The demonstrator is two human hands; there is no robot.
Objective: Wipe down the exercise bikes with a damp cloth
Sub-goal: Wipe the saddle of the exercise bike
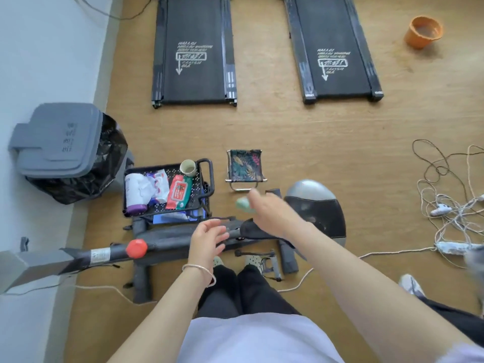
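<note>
Cart tray [159, 208] holds wipes pack [179, 191], roll [133, 192], cup [188, 167] — right hand [269, 213] grips cloth [243, 204].

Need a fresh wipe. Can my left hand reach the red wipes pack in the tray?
Probably yes: the left hand is empty, and the red wipes pack lies uncovered in the tray beyond it.

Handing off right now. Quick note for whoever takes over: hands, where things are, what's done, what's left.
Left hand: open, over the exercise bike frame, holding nothing.
Right hand: pinches a small green wad, blurred, likely the cloth.
Wipes pack lies in the black cart.
Done: no wiping evident.
Left: wipe the bike.
</note>
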